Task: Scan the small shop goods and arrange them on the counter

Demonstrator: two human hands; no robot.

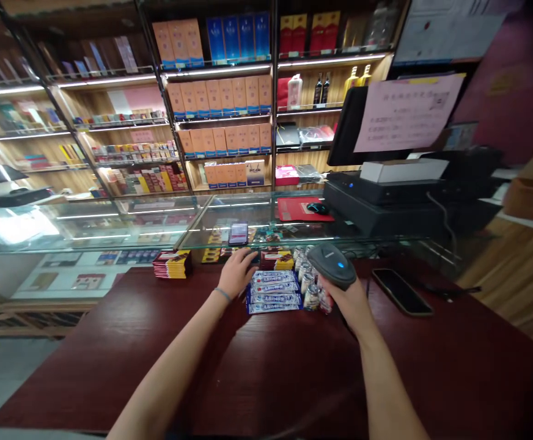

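My right hand (346, 300) is closed round a grey handheld barcode scanner (332, 264) with a blue light, held over a cluster of small bottles (307, 278). My left hand (236, 271) rests palm down on the dark red counter (110, 342), fingers curled onto packs beside a row of blue-and-white candy bars (273, 291). A band sits on my left wrist. Whether the left fingers grip a pack is hidden.
A stack of dark red and yellow packs (172, 264) lies left of my hand. One phone (401, 291) lies on the counter at right, another (238, 233) on the glass case. A till and monitor (385, 183) stand at right; stocked shelves (220, 104) fill the back.
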